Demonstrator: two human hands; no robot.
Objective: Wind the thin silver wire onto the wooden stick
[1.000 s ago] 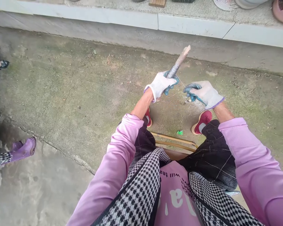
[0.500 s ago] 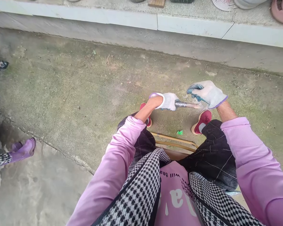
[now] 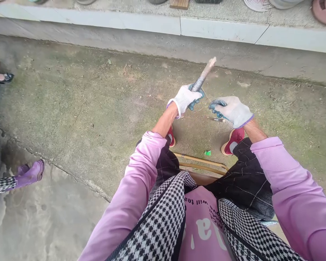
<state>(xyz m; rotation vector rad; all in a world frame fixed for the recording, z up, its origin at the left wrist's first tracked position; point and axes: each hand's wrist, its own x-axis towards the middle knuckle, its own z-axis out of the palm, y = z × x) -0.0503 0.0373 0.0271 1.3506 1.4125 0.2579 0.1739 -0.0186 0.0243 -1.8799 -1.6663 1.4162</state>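
My left hand [image 3: 185, 99], in a white glove with a blue-grey palm, is closed around a wooden stick [image 3: 209, 65]. The stick tilts up and to the right, its lower part wound with a shiny silvery wire [image 3: 199, 83]. A thin strand [image 3: 207, 96] runs from the wound part to my right hand [image 3: 230, 110], gloved alike, whose fingers are pinched together on it. Just under the right fingers a small dark-and-pale piece [image 3: 219, 120] shows; whether it lies on the ground or sticks out of the hand I cannot tell.
Mossy concrete ground [image 3: 111, 108] stretches around my red shoes [image 3: 235, 139]. Between my knees are yellowish seat bars [image 3: 201, 159], with a green scrap [image 3: 207, 153] in front. A tiled ledge [image 3: 149, 24] bearing shoes runs along the back. At left stands another person's purple boot [image 3: 34, 170].
My left hand has moved up and turned the stick from nearly level to pointing up and right. The right hand has shifted slightly left; the strand between the hands now shows.
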